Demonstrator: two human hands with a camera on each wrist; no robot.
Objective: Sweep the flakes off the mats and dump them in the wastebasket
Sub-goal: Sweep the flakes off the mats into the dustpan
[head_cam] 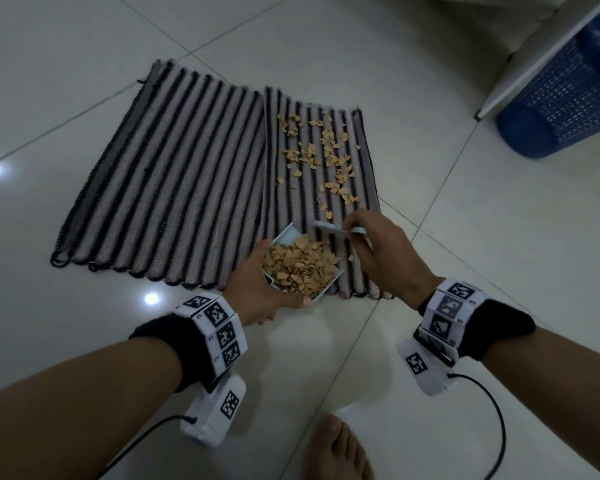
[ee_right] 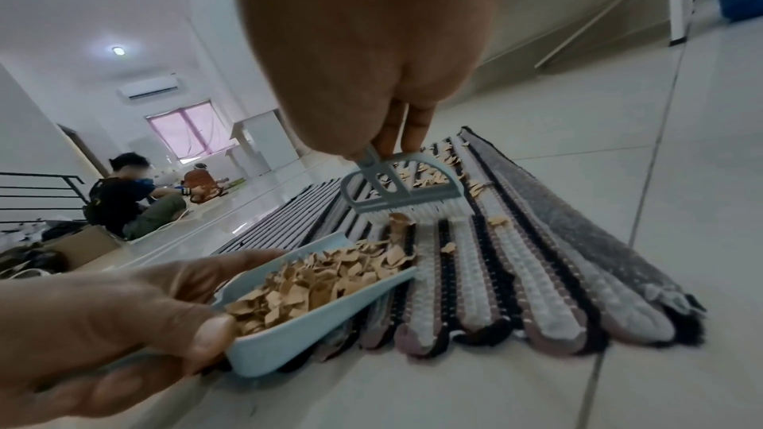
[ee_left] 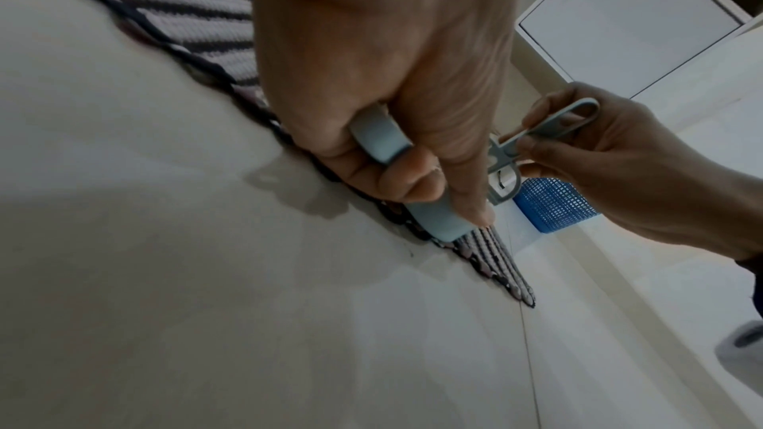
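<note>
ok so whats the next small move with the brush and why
Probably draw the brush in the right hand toward the dustpan the left hand holds at the right mat's near edge. Loose flakes still lie beyond the bristles, and the pan, though well filled, has its lip on that mat.

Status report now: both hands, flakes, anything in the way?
Left hand holds full dustpan. Right hand holds brush. Flakes remain on right mat. Nothing blocking.

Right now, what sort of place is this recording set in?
Probably a room in a home, worked at floor level: glossy tiled floor, two striped woven mats laid on it, a blue mesh wastebasket beside white furniture, and a wall air conditioner.
</note>
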